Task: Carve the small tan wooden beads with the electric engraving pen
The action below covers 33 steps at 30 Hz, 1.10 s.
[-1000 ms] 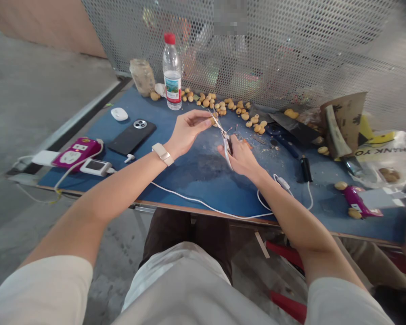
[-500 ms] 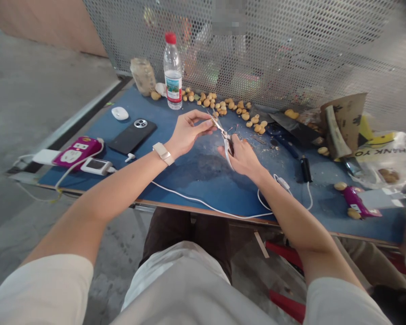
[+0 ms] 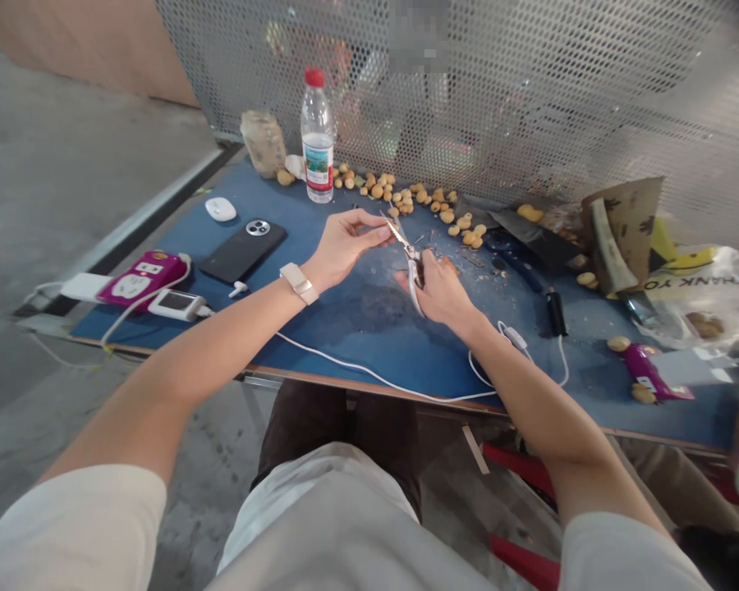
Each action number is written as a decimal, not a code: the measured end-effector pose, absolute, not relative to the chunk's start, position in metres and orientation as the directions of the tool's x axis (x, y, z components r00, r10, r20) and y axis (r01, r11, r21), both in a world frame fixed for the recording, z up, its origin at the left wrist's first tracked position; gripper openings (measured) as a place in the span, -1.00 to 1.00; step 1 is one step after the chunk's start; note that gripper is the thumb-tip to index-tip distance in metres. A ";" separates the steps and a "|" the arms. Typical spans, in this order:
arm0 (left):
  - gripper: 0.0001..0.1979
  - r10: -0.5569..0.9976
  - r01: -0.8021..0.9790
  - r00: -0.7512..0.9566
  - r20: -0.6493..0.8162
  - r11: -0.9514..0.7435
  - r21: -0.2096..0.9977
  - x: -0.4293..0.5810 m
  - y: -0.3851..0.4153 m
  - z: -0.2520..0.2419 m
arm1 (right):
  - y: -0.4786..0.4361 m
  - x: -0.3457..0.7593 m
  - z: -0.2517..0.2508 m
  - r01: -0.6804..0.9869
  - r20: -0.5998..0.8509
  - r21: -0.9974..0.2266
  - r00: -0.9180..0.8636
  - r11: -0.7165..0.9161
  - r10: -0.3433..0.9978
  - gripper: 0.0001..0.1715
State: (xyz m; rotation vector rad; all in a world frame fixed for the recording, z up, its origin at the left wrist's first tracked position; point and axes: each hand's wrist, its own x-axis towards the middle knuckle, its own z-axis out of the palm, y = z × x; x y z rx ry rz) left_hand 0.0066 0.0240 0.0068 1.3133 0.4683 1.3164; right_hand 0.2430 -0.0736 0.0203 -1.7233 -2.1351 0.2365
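My right hand (image 3: 442,289) is closed around the handles of metal scissors (image 3: 411,250), whose blades point up and left, slightly parted. Just left of the blades, my left hand (image 3: 348,246) has thumb and fingertips pinched together. Whatever lies in that pinch is too small to make out. Both hands are over the blue tabletop (image 3: 357,341). Behind them runs a row of small yellowish, rounded, gourd-like pieces (image 3: 378,187), with small debris scattered near the scissors.
A water bottle (image 3: 318,148) and a cloudy jar (image 3: 263,146) stand at the back left. Left lie a phone (image 3: 243,253), an earbud (image 3: 238,289) and a purple power strip (image 3: 139,283). A white cable (image 3: 357,368) crosses the front. Plastic bags (image 3: 695,291) are right; a perforated metal screen (image 3: 498,107) rises behind.
The scissor blades have parted slightly near my left fingertips. Both hands stay in almost the same place, and the whole view has shifted a little.
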 end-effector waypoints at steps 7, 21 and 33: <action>-0.32 0.858 -0.424 0.268 0.437 -0.303 0.854 0.006 0.025 0.012 | -0.071 0.244 0.014 0.915 0.243 -0.337 -0.145 0.224 0.959 -0.36; -0.39 0.858 -0.430 0.215 0.466 -0.345 0.834 0.007 0.031 0.001 | -0.070 0.244 0.016 0.933 0.174 -0.310 -0.135 0.185 0.975 -0.32; -0.35 0.874 -0.385 0.214 0.436 -0.335 0.860 0.009 0.029 0.005 | -0.068 0.246 0.013 0.916 0.225 -0.325 -0.169 0.237 0.960 -0.37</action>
